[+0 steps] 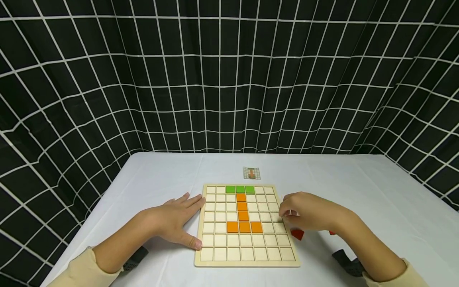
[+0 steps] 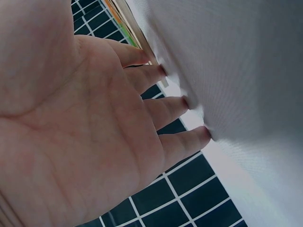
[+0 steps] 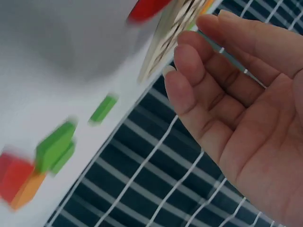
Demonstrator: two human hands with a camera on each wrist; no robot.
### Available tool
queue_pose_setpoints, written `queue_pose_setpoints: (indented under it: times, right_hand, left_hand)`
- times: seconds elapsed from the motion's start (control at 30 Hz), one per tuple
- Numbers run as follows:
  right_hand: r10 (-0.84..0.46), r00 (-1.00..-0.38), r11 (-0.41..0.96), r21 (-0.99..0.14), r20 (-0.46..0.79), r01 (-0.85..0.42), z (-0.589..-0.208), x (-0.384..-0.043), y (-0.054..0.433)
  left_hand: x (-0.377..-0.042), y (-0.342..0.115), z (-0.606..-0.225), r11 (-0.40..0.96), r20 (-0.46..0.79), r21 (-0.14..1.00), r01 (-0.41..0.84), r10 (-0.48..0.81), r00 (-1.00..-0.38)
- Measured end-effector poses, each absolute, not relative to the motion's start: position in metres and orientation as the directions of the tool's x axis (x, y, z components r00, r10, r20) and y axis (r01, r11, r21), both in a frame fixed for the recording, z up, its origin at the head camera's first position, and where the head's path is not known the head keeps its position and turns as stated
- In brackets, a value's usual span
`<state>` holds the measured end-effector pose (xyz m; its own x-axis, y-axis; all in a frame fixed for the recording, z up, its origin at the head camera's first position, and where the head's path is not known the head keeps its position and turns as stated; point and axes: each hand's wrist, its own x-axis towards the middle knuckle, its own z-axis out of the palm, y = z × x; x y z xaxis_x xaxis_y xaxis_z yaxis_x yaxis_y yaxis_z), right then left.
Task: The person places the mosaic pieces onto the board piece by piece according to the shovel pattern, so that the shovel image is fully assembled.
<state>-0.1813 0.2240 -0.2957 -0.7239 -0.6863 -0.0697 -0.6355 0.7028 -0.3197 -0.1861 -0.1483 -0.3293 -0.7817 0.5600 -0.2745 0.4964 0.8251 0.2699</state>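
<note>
A cream grid board [image 1: 247, 264] lies on the white table, holding three green tiles [image 1: 240, 189] along its far row and several orange tiles [image 1: 242, 206] in a column with a short row across its near end. My left hand [image 1: 173, 219] rests at the board's left edge, fingers spread; its fingertips press on the cloth in the left wrist view [image 2: 175, 109]. Over the board's right edge hovers my right hand [image 1: 305, 209], fingers loosely bent, thumb near the index finger. Nothing shows between them in the right wrist view. A red tile [image 1: 297, 234] lies just below that hand.
Behind the board lies a small pattern card [image 1: 252, 173]. In the right wrist view, loose green tiles [image 3: 56, 146] and a red tile [image 3: 15, 175] lie on the cloth, blurred. Another red tile [image 1: 332, 232] is mostly hidden by the right wrist. A black gridded curtain [image 1: 229, 79] surrounds the table.
</note>
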Motion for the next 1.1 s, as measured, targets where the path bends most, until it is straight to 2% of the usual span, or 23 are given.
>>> queue_pose_setpoints:
  times: [0.2,0.33,0.47,0.77,1.1]
  right_hand:
    - [-0.525,-0.848,0.825,-0.284,-0.068,-0.488,-0.292,-0.192,0.249]
    - [-0.457,-0.883,0.865,-0.286,-0.109,-0.413,-0.296,-0.198,0.26]
    - [-0.447,-0.886,0.871,-0.285,-0.125,-0.399,-0.306,-0.203,0.266]
    - [-0.487,-0.871,0.86,-0.216,-0.073,-0.462,-0.316,-0.207,0.263]
    - [-0.48,-0.869,0.866,-0.222,-0.12,-0.447,-0.315,-0.204,0.26]
  left_hand:
    - [-0.185,-0.149,-0.329,0.828,-0.282,0.279,0.485,0.554,-0.783]
    - [-0.186,-0.149,-0.33,0.827,-0.284,0.283,0.486,0.556,-0.781]
    - [-0.186,-0.15,-0.33,0.824,-0.278,0.283,0.49,0.56,-0.781]
    - [-0.187,-0.15,-0.328,0.819,-0.267,0.282,0.5,0.568,-0.779]
    - [-0.187,-0.149,-0.33,0.823,-0.273,0.278,0.496,0.562,-0.78]
